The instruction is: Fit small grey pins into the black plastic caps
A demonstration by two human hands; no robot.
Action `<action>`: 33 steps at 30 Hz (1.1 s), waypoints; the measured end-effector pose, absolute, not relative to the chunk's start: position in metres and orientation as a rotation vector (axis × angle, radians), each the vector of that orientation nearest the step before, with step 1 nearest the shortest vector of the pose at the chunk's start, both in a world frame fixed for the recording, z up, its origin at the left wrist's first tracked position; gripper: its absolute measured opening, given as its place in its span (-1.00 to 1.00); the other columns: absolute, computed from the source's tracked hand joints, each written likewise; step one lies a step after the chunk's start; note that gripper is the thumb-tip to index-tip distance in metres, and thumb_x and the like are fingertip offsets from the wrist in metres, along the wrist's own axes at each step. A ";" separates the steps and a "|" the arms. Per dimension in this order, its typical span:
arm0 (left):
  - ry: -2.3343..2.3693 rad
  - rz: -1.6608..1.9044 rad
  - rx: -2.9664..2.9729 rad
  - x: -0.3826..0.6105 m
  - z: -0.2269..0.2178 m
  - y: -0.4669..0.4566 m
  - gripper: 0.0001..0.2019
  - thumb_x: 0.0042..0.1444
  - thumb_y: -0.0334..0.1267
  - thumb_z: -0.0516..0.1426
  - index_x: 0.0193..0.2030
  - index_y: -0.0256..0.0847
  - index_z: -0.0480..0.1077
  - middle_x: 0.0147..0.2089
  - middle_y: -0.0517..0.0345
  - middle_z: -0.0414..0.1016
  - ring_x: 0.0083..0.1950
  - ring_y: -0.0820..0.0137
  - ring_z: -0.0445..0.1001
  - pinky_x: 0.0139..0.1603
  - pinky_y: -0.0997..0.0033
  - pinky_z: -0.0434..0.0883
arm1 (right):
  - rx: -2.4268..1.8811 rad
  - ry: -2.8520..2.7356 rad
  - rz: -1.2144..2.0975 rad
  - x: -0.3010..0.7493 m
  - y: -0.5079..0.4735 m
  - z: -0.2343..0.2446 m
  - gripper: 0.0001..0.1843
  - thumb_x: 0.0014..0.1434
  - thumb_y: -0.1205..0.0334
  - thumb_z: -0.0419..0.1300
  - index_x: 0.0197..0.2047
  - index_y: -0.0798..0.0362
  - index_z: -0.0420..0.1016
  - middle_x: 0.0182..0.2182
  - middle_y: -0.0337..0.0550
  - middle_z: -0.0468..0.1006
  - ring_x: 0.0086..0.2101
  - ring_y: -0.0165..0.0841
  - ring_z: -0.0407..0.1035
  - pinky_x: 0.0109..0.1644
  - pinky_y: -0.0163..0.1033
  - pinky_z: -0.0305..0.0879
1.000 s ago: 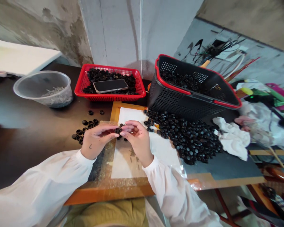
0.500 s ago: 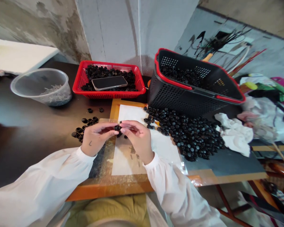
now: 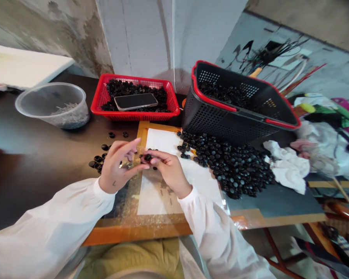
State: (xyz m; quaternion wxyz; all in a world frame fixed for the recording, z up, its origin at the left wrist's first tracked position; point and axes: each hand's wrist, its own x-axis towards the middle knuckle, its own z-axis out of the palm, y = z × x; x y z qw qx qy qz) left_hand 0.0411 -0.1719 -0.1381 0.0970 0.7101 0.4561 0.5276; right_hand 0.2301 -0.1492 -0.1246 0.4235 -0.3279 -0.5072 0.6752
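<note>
Right-hand fingers (image 3: 159, 157) pinch a glossy black plastic piece (image 3: 147, 157).

Look at this, behind the dark worktop (image 3: 37, 162) a pale concrete pillar (image 3: 136, 38), damp-stained plaster (image 3: 58, 35) to its left, and to its right a grey wall (image 3: 331, 73) with tangled wires (image 3: 267, 54)!

We're in a small workshop: stained concrete walls (image 3: 49, 35), bundled wires (image 3: 267, 54), and plastic baskets (image 3: 221, 128) heaped with small black parts (image 3: 235, 170).

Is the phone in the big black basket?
No, the phone lies on the black pieces in the red basket, not in the black basket.
</note>
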 end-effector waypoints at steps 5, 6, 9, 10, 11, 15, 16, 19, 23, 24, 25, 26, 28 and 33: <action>1.349 1.535 2.031 0.041 -0.139 -0.172 -0.67 0.20 -0.27 0.28 0.11 -0.14 0.45 -0.12 0.13 0.35 -0.27 0.45 0.42 -0.26 0.44 0.47 | -0.943 -1.284 1.527 0.233 -0.149 -0.121 -0.79 0.13 0.33 0.24 -0.24 -0.07 0.71 -0.27 -0.27 0.72 -0.19 -0.30 0.59 0.04 -0.21 0.47; 1.355 1.509 2.035 0.042 -0.140 -0.171 -0.75 0.23 -0.29 0.25 0.05 -0.16 0.48 -0.12 0.12 0.36 -0.28 0.46 0.42 -0.26 0.45 0.46 | -0.960 -1.290 1.500 0.234 -0.148 -0.120 -0.78 0.12 0.34 0.23 -0.25 -0.06 0.71 -0.29 -0.28 0.72 -0.20 -0.29 0.59 0.03 -0.21 0.47; 1.326 1.464 2.059 0.042 -0.139 -0.171 -0.85 0.27 -0.30 0.20 -0.04 -0.17 0.51 -0.11 0.11 0.38 -0.27 0.46 0.44 -0.24 0.46 0.45 | -0.991 -1.293 1.444 0.236 -0.148 -0.120 -0.79 0.12 0.33 0.22 -0.29 -0.05 0.71 -0.34 -0.28 0.71 -0.24 -0.28 0.58 0.00 -0.21 0.48; 1.310 1.458 2.073 0.042 -0.139 -0.171 -0.87 0.28 -0.31 0.19 -0.07 -0.17 0.52 -0.12 0.11 0.38 -0.24 0.44 0.46 -0.22 0.45 0.45 | -0.999 -1.288 1.427 0.237 -0.147 -0.120 -0.80 0.12 0.33 0.22 -0.30 -0.04 0.70 -0.36 -0.28 0.70 -0.25 -0.28 0.58 -0.02 -0.21 0.48; 1.295 1.455 2.085 0.042 -0.139 -0.172 -0.88 0.29 -0.32 0.18 -0.08 -0.16 0.53 -0.13 0.11 0.39 -0.20 0.42 0.47 -0.19 0.45 0.44 | -1.007 -1.285 1.416 0.237 -0.147 -0.121 -0.80 0.12 0.33 0.22 -0.32 -0.04 0.70 -0.37 -0.28 0.70 -0.26 -0.28 0.58 -0.03 -0.21 0.48; 1.279 1.437 2.068 0.038 -0.140 -0.173 -0.85 0.32 -0.32 0.13 -0.12 -0.12 0.55 -0.15 0.12 0.42 -0.14 0.38 0.47 -0.09 0.41 0.42 | -0.968 -1.311 1.484 0.235 -0.145 -0.120 -0.84 0.12 0.28 0.26 -0.30 -0.03 0.70 -0.33 -0.25 0.71 -0.26 -0.27 0.59 0.00 -0.18 0.49; 1.288 1.429 2.052 0.037 -0.142 -0.173 -0.84 0.32 -0.31 0.12 -0.12 -0.11 0.56 -0.16 0.12 0.43 -0.15 0.37 0.47 -0.09 0.40 0.42 | -0.946 -1.340 1.499 0.235 -0.144 -0.120 -0.85 0.12 0.26 0.29 -0.27 -0.03 0.70 -0.29 -0.24 0.72 -0.23 -0.27 0.60 0.02 -0.18 0.49; 1.321 1.419 1.984 0.035 -0.145 -0.170 -0.83 0.33 -0.24 0.11 -0.13 -0.11 0.55 -0.15 0.11 0.44 -0.13 0.33 0.47 -0.09 0.36 0.42 | -0.956 -1.477 1.378 0.246 -0.139 -0.114 -0.80 0.13 0.21 0.33 -0.15 -0.05 0.70 -0.16 -0.20 0.72 -0.14 -0.27 0.60 0.07 -0.19 0.48; 1.342 1.414 1.908 0.035 -0.148 -0.166 -0.80 0.34 -0.18 0.10 -0.12 -0.12 0.55 -0.13 0.09 0.46 -0.12 0.30 0.48 -0.08 0.32 0.42 | -1.204 -1.658 0.797 0.299 -0.129 -0.102 -0.79 0.19 0.16 0.32 -0.10 -0.08 0.69 -0.11 -0.17 0.71 -0.07 -0.25 0.57 0.13 -0.18 0.43; 1.338 1.422 1.906 0.035 -0.147 -0.165 -0.80 0.34 -0.17 0.10 -0.13 -0.12 0.55 -0.13 0.08 0.46 -0.12 0.30 0.48 -0.09 0.33 0.43 | -1.286 -1.691 0.618 0.319 -0.126 -0.100 -0.77 0.22 0.15 0.29 -0.06 -0.09 0.68 -0.09 -0.16 0.71 -0.06 -0.25 0.56 0.14 -0.17 0.42; 1.328 1.436 1.909 0.036 -0.147 -0.164 -0.80 0.34 -0.17 0.10 -0.13 -0.12 0.55 -0.14 0.08 0.46 -0.14 0.31 0.47 -0.11 0.34 0.43 | -1.380 -1.723 0.426 0.340 -0.123 -0.098 -0.76 0.25 0.16 0.26 -0.05 -0.08 0.68 -0.09 -0.14 0.71 -0.07 -0.24 0.56 0.13 -0.16 0.42; 1.314 1.453 1.917 0.037 -0.146 -0.164 -0.80 0.33 -0.16 0.11 -0.14 -0.12 0.56 -0.15 0.08 0.46 -0.15 0.31 0.47 -0.14 0.35 0.44 | -1.500 -1.750 0.218 0.360 -0.120 -0.098 -0.77 0.27 0.17 0.24 -0.07 -0.08 0.70 -0.16 -0.12 0.71 -0.13 -0.24 0.56 0.07 -0.16 0.43; 1.286 1.479 1.932 0.038 -0.144 -0.163 -0.78 0.33 -0.15 0.12 -0.15 -0.14 0.57 -0.18 0.07 0.46 -0.19 0.33 0.48 -0.20 0.39 0.45 | -1.679 -1.740 -0.039 0.395 -0.112 -0.101 -0.75 0.29 0.20 0.20 -0.10 -0.03 0.72 -0.29 -0.07 0.70 -0.29 -0.24 0.55 -0.07 -0.16 0.45; 1.279 1.454 1.967 0.040 -0.140 -0.157 -0.73 0.32 -0.13 0.11 -0.20 -0.22 0.59 -0.20 0.04 0.49 -0.23 0.36 0.48 -0.25 0.41 0.44 | -1.734 -1.802 -0.156 0.429 -0.096 -0.118 -0.76 0.25 0.25 0.21 -0.17 0.02 0.74 -0.33 0.00 0.65 -0.24 -0.19 0.50 0.00 -0.12 0.41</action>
